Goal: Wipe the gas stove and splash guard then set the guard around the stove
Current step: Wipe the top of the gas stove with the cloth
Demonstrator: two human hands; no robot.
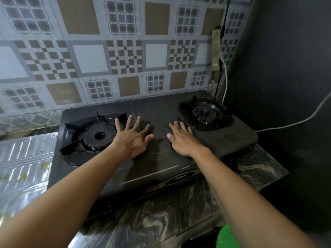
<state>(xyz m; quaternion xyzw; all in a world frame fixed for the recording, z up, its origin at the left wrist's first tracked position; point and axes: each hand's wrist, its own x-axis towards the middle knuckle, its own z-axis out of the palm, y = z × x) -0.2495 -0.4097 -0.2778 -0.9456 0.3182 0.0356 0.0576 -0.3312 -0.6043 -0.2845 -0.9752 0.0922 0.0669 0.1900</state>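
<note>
Stove (161,163): centre of counter (179,208), against back wall. Likely heavy, rigid, slick-topped; grip its side edges. Your left hand (133,136) and right hand (180,138): flat, fingers spread, holding nothing. Guard: possibly foil at counter's left edge; uncertain.

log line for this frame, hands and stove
left hand: open, flat on black two-burner gas stove | right hand: open, flat on stove | cloth: none seen | silver foil splash guard: left of stove

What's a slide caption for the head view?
Both bare hands, left and right, lie flat and empty on the black two-burner gas stove.
</note>
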